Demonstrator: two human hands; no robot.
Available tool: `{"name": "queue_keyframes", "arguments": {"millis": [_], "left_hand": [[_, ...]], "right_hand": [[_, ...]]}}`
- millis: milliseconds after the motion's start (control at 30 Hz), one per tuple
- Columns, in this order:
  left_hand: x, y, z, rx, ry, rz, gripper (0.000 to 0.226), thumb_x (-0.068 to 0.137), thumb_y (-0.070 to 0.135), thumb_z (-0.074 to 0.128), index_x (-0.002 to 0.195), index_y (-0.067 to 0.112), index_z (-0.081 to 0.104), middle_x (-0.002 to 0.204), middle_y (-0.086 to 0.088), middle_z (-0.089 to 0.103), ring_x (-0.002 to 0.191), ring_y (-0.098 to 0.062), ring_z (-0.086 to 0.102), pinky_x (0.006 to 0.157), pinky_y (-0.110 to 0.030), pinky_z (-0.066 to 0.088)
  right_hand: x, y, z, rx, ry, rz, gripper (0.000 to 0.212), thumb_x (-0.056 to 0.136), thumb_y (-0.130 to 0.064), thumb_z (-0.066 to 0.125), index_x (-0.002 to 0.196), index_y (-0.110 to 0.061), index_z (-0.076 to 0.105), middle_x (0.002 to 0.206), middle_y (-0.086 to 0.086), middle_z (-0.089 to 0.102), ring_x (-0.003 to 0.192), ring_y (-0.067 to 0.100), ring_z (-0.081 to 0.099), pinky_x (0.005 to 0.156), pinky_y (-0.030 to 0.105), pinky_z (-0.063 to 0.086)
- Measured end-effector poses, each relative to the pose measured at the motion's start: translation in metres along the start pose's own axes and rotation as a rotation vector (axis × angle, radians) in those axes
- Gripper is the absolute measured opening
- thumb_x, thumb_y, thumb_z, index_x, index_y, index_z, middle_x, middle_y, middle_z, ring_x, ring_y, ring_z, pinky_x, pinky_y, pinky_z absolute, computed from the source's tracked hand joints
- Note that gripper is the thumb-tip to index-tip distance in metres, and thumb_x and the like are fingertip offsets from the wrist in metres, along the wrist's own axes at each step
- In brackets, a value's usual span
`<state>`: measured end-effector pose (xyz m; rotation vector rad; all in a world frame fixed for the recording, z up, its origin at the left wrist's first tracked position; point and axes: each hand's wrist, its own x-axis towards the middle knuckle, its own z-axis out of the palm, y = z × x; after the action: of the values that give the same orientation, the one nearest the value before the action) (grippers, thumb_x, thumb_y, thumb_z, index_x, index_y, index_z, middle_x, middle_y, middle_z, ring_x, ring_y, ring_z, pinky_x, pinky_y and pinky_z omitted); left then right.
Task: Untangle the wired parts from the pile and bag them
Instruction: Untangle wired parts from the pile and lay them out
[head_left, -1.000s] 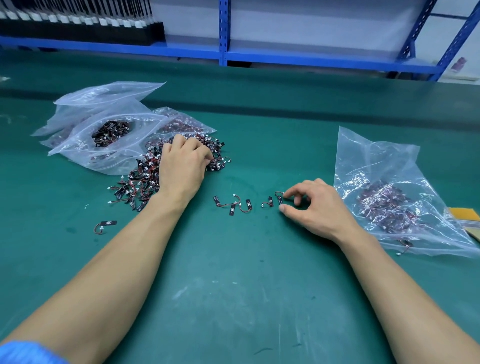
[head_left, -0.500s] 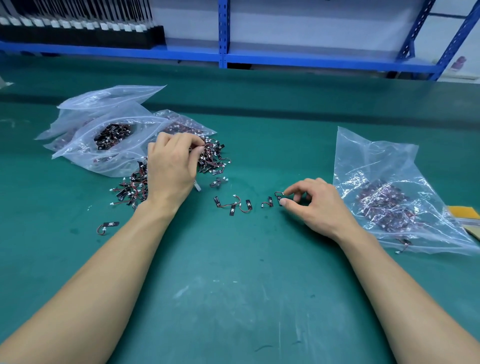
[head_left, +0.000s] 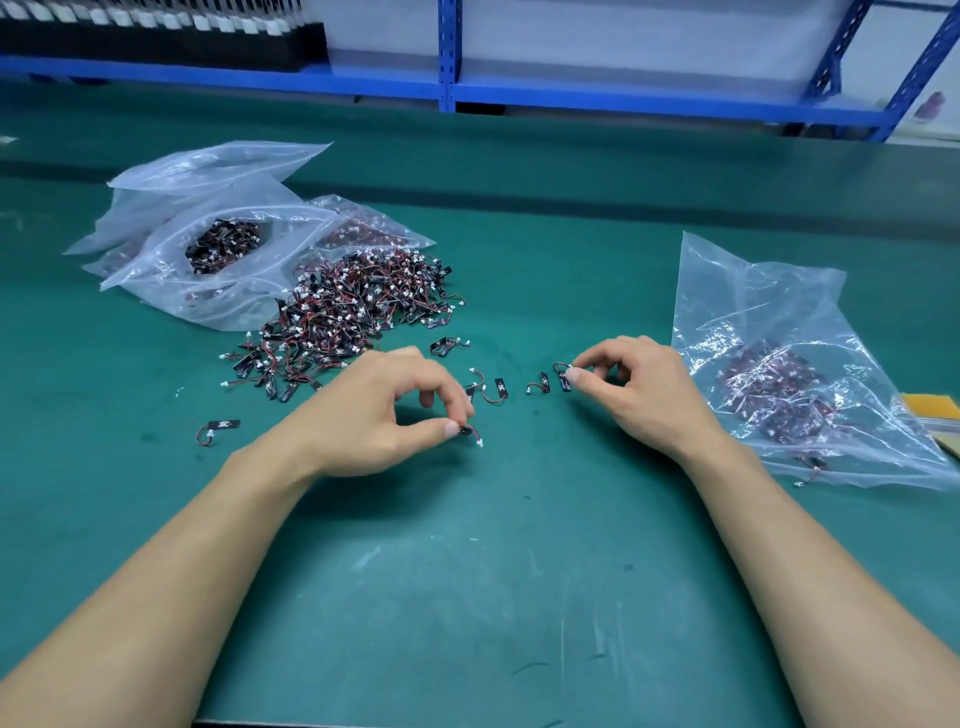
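1. The left grip (head_left: 374, 410), a bare hand, pinches one small wired part (head_left: 469, 432) between thumb and forefinger. It holds the part low over the green tabletop (head_left: 467, 571), near and to the right of the pile (head_left: 358, 306). The part's white plug sticks out to the right of the fingertips.
2. The right grip (head_left: 639, 395), also a bare hand, pinches a second wired part (head_left: 563, 378) with thumb and forefinger. The other fingers are curled, and the part is at tabletop level.
3. Between the two grips, a few separated parts (head_left: 493, 387) lie in a loose row on the tabletop. One of them (head_left: 540, 384) lies just left of the part in the right grip.
4. The pile is a tangled heap of black pieces with red wires and white plugs. It sits left of centre, farther away than the left grip.
5. One loose part (head_left: 447, 345) lies just off the near right edge of the pile. Another (head_left: 221, 427) lies alone to the left of the left forearm.
6. Clear plastic bags (head_left: 223, 270) lie at the far left and touch the pile. One of them gapes open and shows more parts inside.
7. Another clear bag (head_left: 779, 374), holding parts, lies to the right of the right grip. One wire (head_left: 810, 467) pokes out at its near edge.
8. A yellow object (head_left: 930, 408) shows at the right edge, partly behind that bag.
9. Blue shelving (head_left: 571, 98) runs along the far side.
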<state>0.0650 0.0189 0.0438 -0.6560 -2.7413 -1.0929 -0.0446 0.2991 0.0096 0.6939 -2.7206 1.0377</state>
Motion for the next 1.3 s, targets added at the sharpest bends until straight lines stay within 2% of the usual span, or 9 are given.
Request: {"name": "queue_keyframes", "arguments": {"millis": [167,300,400,500,633,867,967,1133,1300], "left_hand": [[0.001,-0.005,0.0,-0.035,-0.133,-0.004,0.009,0.081,0.019,0.077,0.088,0.026,0.075,0.1,0.015,0.072,0.1,-0.014,0.06,0.088,-0.03,0.046],[0.007,-0.023,0.0,0.137,0.172,-0.091,0.014,0.085,0.029,0.068,0.099,0.032,0.072,0.098,0.021,0.068,0.086,-0.012,0.054,0.083,-0.03,0.044],[0.022,-0.035,0.004,0.372,0.328,-0.221,0.022,0.091,0.03,0.066,0.113,0.028,0.068,0.101,0.02,0.067,0.091,-0.016,0.052,0.089,-0.036,0.045],[0.041,-0.04,0.007,0.505,0.348,-0.298,0.029,0.094,0.039,0.059,0.119,0.025,0.068,0.103,0.011,0.069,0.1,-0.023,0.053,0.092,-0.038,0.045],[0.061,-0.042,0.014,0.632,0.237,-0.368,0.034,0.094,0.051,0.057,0.113,0.026,0.071,0.102,0.002,0.068,0.105,-0.027,0.055,0.088,-0.041,0.048],[0.061,-0.049,0.016,0.507,0.277,-0.326,0.013,0.095,0.03,0.063,0.098,0.02,0.071,0.091,0.004,0.067,0.097,-0.025,0.053,0.085,-0.04,0.047],[0.055,-0.038,0.012,0.323,0.307,-0.192,0.004,0.094,0.027,0.066,0.094,0.023,0.067,0.089,0.01,0.064,0.09,-0.018,0.049,0.084,-0.037,0.043],[0.038,0.002,0.023,0.013,0.018,0.085,0.007,0.085,0.031,0.075,0.087,0.033,0.069,0.081,0.018,0.064,0.081,-0.011,0.052,0.074,-0.026,0.042],[0.036,0.016,0.036,-0.071,-0.234,0.085,0.015,0.077,0.029,0.085,0.085,0.03,0.073,0.077,0.019,0.064,0.081,-0.013,0.057,0.079,-0.037,0.047]], "right_hand": [[0.0,0.001,0.0,0.001,-0.001,0.0,0.012,0.089,-0.043,0.07,0.085,-0.033,0.074,0.075,-0.015,0.063,0.082,0.005,0.05,0.068,0.022,0.034],[0.0,0.0,0.0,0.008,0.0,-0.006,0.013,0.089,-0.044,0.07,0.083,-0.033,0.074,0.074,-0.014,0.063,0.082,0.005,0.05,0.067,0.02,0.034],[0.001,-0.002,0.0,-0.002,0.003,-0.007,0.012,0.09,-0.042,0.07,0.082,-0.034,0.072,0.074,-0.015,0.063,0.082,0.003,0.049,0.068,0.02,0.034],[0.0,-0.004,0.0,-0.002,0.009,-0.013,0.011,0.09,-0.041,0.07,0.081,-0.035,0.071,0.074,-0.015,0.062,0.082,0.002,0.049,0.068,0.019,0.033],[0.0,-0.004,0.001,0.001,0.012,-0.011,0.011,0.09,-0.041,0.07,0.083,-0.033,0.072,0.073,-0.016,0.062,0.082,0.001,0.048,0.069,0.019,0.033],[0.001,-0.002,0.002,0.016,0.032,-0.018,0.01,0.089,-0.038,0.072,0.088,-0.028,0.074,0.075,-0.013,0.065,0.081,0.001,0.048,0.07,0.018,0.034],[0.001,-0.002,0.001,0.026,0.047,-0.009,0.01,0.089,-0.036,0.072,0.089,-0.027,0.074,0.076,-0.013,0.064,0.08,0.001,0.049,0.069,0.015,0.034],[0.001,-0.001,0.001,0.023,0.051,-0.009,0.005,0.089,-0.035,0.073,0.088,-0.029,0.073,0.075,-0.015,0.063,0.079,0.0,0.049,0.07,0.015,0.034],[0.002,0.001,0.0,-0.006,0.059,-0.018,0.004,0.088,-0.033,0.073,0.089,-0.029,0.073,0.074,-0.018,0.062,0.078,0.0,0.049,0.071,0.018,0.036]]}}
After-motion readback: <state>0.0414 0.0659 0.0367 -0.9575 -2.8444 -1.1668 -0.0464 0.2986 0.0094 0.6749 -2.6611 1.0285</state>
